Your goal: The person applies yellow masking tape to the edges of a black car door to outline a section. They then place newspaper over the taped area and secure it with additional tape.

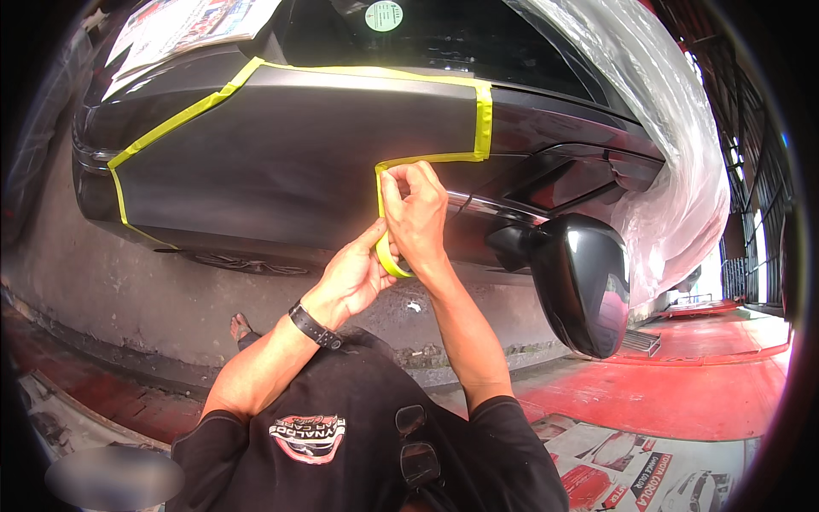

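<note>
My left fingers (367, 236) pinch the yellow tape roll (386, 256), right fingers (414, 177) pinch its strip (380, 203), dark panel (281, 145) at ten o'clock, mirror (580, 286) at four

The gray floor (200, 290) looks rough and dirty. On the right, there is a shiny red floor (631, 397). Bright light shows behind dark bars (759, 175).

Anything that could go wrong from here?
1. If the left hand tugs the roll, the strip might run crooked.
2. The tape corner by the right hand might lift if not pressed flat.
3. Sunglasses on the shirt could slip off if the person leans in.
</note>
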{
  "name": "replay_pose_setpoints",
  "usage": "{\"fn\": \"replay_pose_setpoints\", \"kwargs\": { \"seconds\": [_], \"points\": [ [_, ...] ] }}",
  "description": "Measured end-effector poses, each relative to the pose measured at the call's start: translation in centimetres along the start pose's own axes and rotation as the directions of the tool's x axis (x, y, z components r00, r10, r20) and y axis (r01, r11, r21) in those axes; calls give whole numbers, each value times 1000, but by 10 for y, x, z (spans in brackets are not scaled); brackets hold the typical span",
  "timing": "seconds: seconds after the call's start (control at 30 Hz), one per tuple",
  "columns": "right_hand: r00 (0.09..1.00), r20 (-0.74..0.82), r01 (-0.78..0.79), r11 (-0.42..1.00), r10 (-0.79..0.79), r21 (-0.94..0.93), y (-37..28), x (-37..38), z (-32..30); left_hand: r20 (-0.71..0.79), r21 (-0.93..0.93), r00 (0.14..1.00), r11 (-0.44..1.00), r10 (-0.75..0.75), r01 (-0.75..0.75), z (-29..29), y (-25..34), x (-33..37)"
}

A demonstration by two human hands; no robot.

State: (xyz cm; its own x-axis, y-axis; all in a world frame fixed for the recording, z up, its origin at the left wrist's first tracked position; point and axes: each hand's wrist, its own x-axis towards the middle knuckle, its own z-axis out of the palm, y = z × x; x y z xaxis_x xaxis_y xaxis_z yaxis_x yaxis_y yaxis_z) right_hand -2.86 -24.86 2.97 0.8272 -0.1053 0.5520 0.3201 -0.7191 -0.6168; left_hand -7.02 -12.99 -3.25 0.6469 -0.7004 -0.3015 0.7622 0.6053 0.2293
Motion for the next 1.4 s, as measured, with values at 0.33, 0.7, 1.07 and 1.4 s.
{"fn": "replay_pose_setpoints", "kwargs": {
  "seconds": [0.33,0.7,1.07,1.4],
  "points": [
    [999,-38,27,997,-30,-75,0,0,3,7,5,1000,1000,-5,5,2,4,-1],
    [998,-68,2,994,-9,-106,-6,0,8,12,-7,1000,1000,-1,1,2,10,-2],
    [967,44,-246,966,250,-82,-15,0,-15,88,5,995,999,-41,41,-7,14,8],
    [994,97,-42,992,54,-115,-17,-85,-41,18,251,997,965,72,-74,13,31,0]
  ]
}}
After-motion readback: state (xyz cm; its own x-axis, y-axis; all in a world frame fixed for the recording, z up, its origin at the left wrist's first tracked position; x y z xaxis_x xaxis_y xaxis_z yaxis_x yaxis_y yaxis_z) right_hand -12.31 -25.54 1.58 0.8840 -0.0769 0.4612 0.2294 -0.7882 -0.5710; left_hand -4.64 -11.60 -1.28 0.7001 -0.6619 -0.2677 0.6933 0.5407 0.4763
